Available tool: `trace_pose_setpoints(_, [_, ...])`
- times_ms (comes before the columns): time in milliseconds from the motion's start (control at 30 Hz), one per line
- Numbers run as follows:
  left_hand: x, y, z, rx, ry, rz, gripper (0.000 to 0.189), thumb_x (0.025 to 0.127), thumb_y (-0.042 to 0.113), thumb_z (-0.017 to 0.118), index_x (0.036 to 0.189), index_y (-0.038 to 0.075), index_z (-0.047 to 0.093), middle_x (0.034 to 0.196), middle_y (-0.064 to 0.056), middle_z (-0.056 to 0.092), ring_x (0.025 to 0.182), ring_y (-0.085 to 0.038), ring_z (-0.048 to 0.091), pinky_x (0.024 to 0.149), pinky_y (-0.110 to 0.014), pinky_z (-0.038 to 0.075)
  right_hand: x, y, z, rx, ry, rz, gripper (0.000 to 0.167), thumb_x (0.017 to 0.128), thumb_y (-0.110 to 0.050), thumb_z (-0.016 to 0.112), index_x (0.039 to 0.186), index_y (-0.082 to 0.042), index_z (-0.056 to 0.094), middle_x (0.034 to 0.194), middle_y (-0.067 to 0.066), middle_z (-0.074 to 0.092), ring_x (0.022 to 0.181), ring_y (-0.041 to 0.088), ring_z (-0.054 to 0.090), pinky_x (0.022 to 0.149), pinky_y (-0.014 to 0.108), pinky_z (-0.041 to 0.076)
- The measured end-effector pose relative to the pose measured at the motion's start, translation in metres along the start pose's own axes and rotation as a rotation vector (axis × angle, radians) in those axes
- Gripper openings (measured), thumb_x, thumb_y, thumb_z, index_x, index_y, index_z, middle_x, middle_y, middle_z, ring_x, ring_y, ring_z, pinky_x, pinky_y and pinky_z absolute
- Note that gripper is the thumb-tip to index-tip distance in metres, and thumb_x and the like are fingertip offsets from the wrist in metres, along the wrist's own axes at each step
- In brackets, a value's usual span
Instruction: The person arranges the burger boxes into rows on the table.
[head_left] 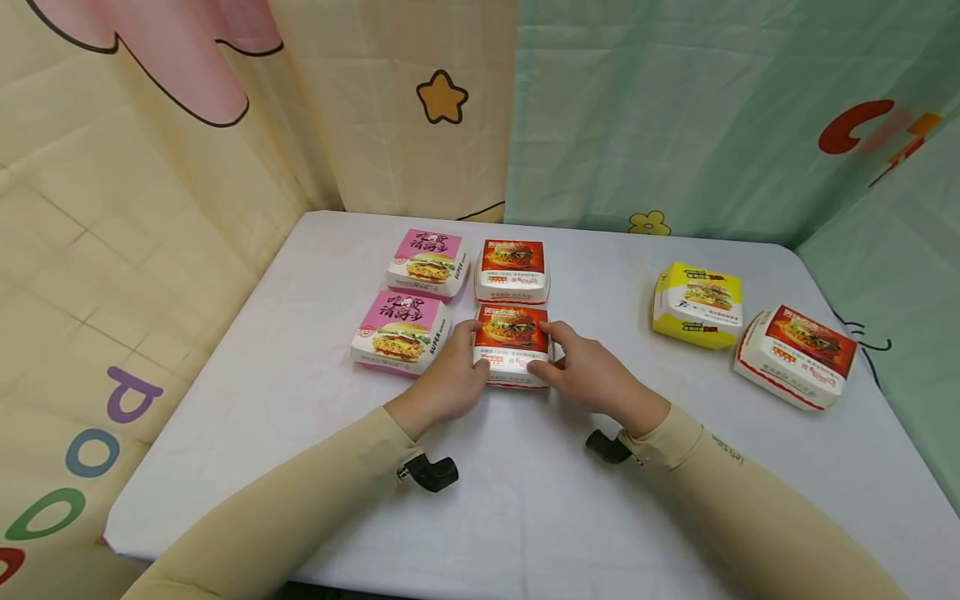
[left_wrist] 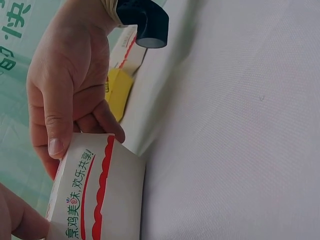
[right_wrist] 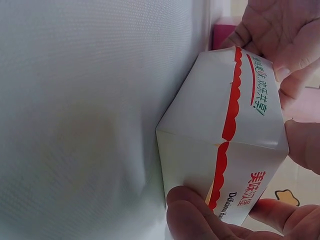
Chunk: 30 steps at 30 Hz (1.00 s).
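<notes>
Both hands hold a red-and-white burger box (head_left: 512,329) by its two sides near the middle of the table. The left hand (head_left: 456,375) grips its left side, and the right hand (head_left: 588,367) its right side, thumbs on the near top edge. In the right wrist view, right-hand fingers (right_wrist: 192,212) press the white side of the box (right_wrist: 200,115). The left wrist view shows its near wall with a red scalloped band; the box appears to sit on the cloth. Directly behind it stands a matching red-and-white box (head_left: 512,273).
Two pink-and-white burger boxes (head_left: 427,262) stand one before the other on the left, the nearer beside the left hand. Farther right are a yellow box (head_left: 697,305) and another red-and-white box (head_left: 797,357). White cloth covers the table (head_left: 300,467); printed curtains (head_left: 637,108) hang behind.
</notes>
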<state>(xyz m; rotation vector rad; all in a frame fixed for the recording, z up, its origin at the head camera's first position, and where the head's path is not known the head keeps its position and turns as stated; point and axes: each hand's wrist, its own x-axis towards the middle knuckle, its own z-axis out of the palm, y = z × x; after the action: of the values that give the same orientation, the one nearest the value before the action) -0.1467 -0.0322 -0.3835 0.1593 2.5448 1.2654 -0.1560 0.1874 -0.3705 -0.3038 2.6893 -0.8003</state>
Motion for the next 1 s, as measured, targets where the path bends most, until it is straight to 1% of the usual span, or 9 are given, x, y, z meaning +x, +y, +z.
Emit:
trace_pose_setpoints(300, [0.0008,-0.0014,-0.0005,0.001,0.007,0.001,0.061,0.107,0.016,0.049,0.162,0.006,0.022,0.17,-0.025,0.027,0.159,-0.031,0.028,0.13,-0.05,0.024,-0.0004,0.0005,0.0023,-0.012,0.004,-0.032,0.072,0.103,-0.037,0.067,0.16,-0.007,0.036,0.143,0.02,0.065,0.106,0.027,0.07,0.083,0.04,0.061])
trace_pose_setpoints(633, [0.0009,-0.002,-0.0006,0.02,0.018,-0.003,0.061,0.107,0.015,0.049,0.162,0.005,0.023,0.171,-0.022,0.025,0.161,-0.032,0.025,0.131,-0.052,0.024,-0.0009,-0.001,0.0028,-0.015,-0.001,-0.022,0.072,0.102,-0.039,0.067,0.161,-0.009,0.036,0.143,0.02,0.065,0.104,0.028,0.069,0.081,0.038,0.06])
trace_pose_setpoints(867, [0.0006,-0.0025,-0.0006,0.028,0.017,0.0,0.061,0.107,0.016,0.049,0.162,0.006,0.023,0.171,-0.021,0.025,0.161,-0.031,0.025,0.131,-0.051,0.024,0.0001,0.0006,0.0014,-0.013,-0.003,-0.023,0.071,0.102,-0.038,0.067,0.161,-0.01,0.037,0.137,0.02,0.068,0.098,0.026,0.067,0.075,0.036,0.057])
trace_pose_setpoints(1000, [0.0006,-0.0026,-0.0005,0.023,0.015,-0.003,0.061,0.108,0.017,0.049,0.162,0.006,0.024,0.171,-0.02,0.026,0.16,-0.029,0.025,0.131,-0.051,0.024,0.0002,0.0011,0.0017,-0.021,0.002,-0.027,0.071,0.103,-0.039,0.067,0.161,-0.01,0.037,0.139,0.022,0.066,0.101,0.027,0.067,0.079,0.039,0.058])
